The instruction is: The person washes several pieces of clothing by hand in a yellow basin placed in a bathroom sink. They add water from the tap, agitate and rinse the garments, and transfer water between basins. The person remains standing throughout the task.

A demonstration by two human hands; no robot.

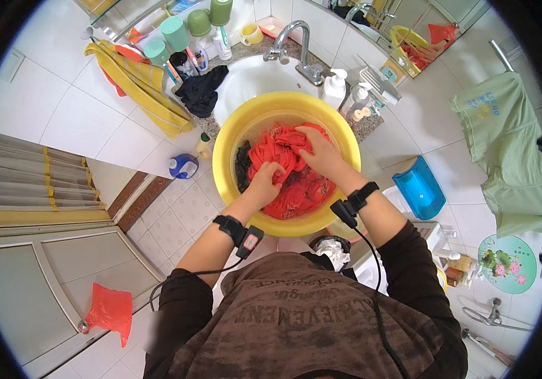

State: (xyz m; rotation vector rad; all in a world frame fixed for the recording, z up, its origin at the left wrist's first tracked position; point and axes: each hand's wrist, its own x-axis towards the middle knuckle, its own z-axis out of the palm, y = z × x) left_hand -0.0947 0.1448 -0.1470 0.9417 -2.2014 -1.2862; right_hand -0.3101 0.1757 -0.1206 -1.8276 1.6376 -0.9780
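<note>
A large yellow basin [225, 183] rests over the front of the white sink, with water in it. Bunched red cloth [277, 151] fills most of its inside, and a dark cloth [243, 165] lies at its left. My left hand [267, 182] is closed, its fingers pinching a fold of the red cloth. Farther right, my right hand [319, 150] curls its thumb and fingers around another bunch of the same cloth. Part of the red cloth lies under the water near the basin's front.
Behind the basin are the sink [239, 72] and a chrome faucet [302, 47]. A white pump bottle [334, 88] stands right of it. A black cloth [202, 91] lies on the counter's left. A blue detergent bottle [184, 166] and a blue plastic bin [419, 187] are lower down.
</note>
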